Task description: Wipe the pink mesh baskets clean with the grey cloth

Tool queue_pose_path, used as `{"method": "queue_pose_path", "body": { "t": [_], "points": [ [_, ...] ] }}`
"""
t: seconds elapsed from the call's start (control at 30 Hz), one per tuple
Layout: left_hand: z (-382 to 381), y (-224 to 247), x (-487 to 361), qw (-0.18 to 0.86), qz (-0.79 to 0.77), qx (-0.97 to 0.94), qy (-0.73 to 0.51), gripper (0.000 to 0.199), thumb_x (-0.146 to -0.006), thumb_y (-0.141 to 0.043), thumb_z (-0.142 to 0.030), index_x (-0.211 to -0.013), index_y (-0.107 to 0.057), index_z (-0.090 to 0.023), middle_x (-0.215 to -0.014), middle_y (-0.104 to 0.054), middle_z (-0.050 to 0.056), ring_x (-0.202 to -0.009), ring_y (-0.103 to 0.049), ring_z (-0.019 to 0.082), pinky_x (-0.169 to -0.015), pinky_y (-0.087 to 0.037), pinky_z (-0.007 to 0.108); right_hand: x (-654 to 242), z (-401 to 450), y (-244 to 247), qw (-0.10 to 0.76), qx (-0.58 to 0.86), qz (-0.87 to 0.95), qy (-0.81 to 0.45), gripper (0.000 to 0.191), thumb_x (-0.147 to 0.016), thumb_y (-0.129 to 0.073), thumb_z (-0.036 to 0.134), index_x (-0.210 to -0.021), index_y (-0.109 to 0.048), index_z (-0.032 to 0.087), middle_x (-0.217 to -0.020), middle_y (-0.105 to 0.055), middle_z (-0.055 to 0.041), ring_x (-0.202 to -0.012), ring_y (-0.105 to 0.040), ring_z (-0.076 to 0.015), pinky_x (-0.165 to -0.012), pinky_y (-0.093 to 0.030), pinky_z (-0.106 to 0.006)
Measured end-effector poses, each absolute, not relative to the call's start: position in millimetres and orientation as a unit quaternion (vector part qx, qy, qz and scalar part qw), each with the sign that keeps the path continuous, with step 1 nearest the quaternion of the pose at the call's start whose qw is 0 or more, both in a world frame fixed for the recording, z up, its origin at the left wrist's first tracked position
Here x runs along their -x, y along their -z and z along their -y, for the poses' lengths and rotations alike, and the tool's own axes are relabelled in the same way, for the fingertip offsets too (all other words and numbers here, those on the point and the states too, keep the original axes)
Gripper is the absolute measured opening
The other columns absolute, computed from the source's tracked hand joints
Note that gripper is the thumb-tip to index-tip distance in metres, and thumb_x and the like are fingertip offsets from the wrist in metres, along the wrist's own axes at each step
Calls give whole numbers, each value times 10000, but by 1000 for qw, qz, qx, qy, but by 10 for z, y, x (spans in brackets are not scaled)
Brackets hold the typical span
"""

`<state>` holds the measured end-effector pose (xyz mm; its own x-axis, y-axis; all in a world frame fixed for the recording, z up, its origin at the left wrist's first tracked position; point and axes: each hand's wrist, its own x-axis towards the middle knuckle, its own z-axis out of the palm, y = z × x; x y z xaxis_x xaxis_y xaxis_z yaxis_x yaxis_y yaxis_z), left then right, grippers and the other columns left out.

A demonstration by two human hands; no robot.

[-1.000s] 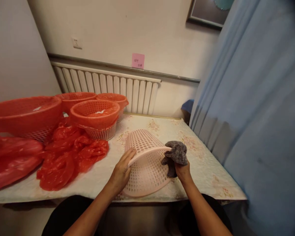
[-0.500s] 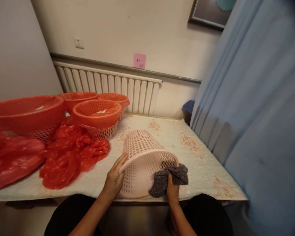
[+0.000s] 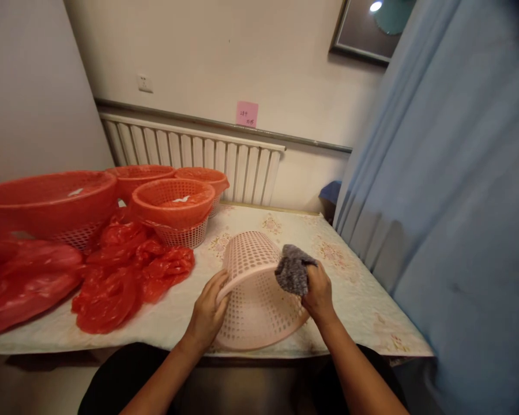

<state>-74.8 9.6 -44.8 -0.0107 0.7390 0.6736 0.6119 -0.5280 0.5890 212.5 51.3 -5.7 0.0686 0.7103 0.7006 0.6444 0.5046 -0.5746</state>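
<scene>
Tipped basket [image 3: 259, 314] is grasped by left hand [image 3: 206, 314]; grey cloth [image 3: 292, 271] is clenched in right hand [image 3: 320, 293]. Basket could be rolled by uneven cloth pressure.

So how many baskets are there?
5: the pink basket in the left hand, and four red-lined ones at left: big basket, back middle basket, back right basket, front basket. Others may be hidden.
</scene>
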Motion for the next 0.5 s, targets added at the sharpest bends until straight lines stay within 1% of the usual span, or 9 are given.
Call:
{"method": "queue_pose_path", "body": {
  "t": [0.1, 0.13, 0.2, 0.27, 0.33, 0.43, 0.5],
  "points": [
    [-148, 366, 722, 15, -431, -750, -501, 412, -865, -443, -87, -1251, -528, -203, -1296, -588, 112, -1238, -528, 232, -1073, -425, 459, -2082, -510, -126, 461, 445, 767, 43, 128, -805, -465, 187, -818, -593, 177, -867, -575, -92, -851, -502, -229, -771, -439, -371],
    [-161, 353, 721, 11, -421, -759, -496, 434, -861, -432, -70, -1266, -516, -204, -1299, -587, 112, -1238, -529, 229, -1069, -431, 455, -2088, -518, -134, 449, 436, 778, 58, 143, -809, -447, 174, -830, -588, 173, -867, -568, -94, -845, -497, -228, -762, -440, -371],
    [-176, 349, 725, 13, -411, -771, -487, 474, -852, -421, -49, -1294, -491, -205, -1323, -573, 110, -1252, -520, 226, -1072, -432, 449, -2138, -541, -64, 461, 443, 768, 38, 141, -810, -456, 194, -844, -592, 174, -887, -574, -96, -869, -504, -231, -787, -446, -383],
    [-177, 364, 726, 17, -413, -772, -482, 494, -847, -416, -41, -1307, -479, -209, -1343, -560, 107, -1266, -508, 226, -1082, -422, 453, -2220, -558, 112, 498, 477, 724, -26, 146, -805, -505, 267, -862, -609, 182, -939, -596, -96, -934, -522, -238, -856, -443, -400],
    [-169, 385, 725, 20, -422, -768, -481, 505, -841, -409, -35, -1309, -477, -211, -1350, -555, 105, -1273, -503, 225, -1086, -418, 456, -2292, -551, 370, 531, 518, 665, -84, 231, -805, -525, 361, -920, -622, 185, -998, -619, -101, -991, -540, -246, -914, -435, -412],
    [-149, 406, 729, 26, -432, -761, -483, 508, -832, -399, -28, -1299, -484, -208, -1345, -557, 105, -1273, -503, 218, -1087, -419, 450, -2332, -462, 828, 554, 572, 593, -122, 406, -834, -441, 466, -1026, -623, 159, -1078, -638, -140, -1057, -559, -276, -964, -418, -461],
    [-137, 410, 737, 32, -435, -758, -486, 506, -830, -398, -31, -1294, -489, -213, -1337, -563, 101, -1269, -507, 215, -1085, -422, 446, -2325, -343, 1114, 552, 610, 546, -160, 484, -808, -428, 528, -1022, -646, 153, -1103, -650, -158, -1109, -558, -309, -992, -401, -494]
  ]
}}
